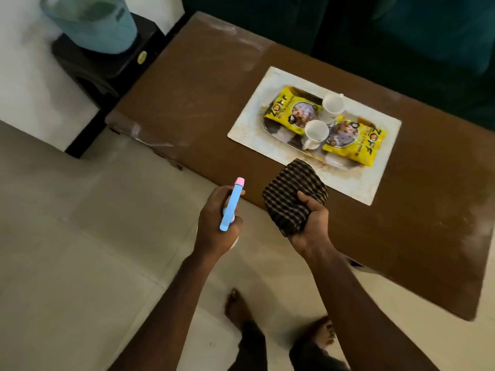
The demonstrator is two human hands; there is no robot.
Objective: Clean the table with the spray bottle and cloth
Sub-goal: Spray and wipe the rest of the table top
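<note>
Left hand gripping spray bottle off the table edge, nozzle forward, right hand beside it clutching bunched checked cloth over the near edge, tray beyond, apparently metal

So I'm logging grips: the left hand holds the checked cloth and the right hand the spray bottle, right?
Swapped. The head view shows the left hand holding the spray bottle and the right hand holding the checked cloth.
</note>
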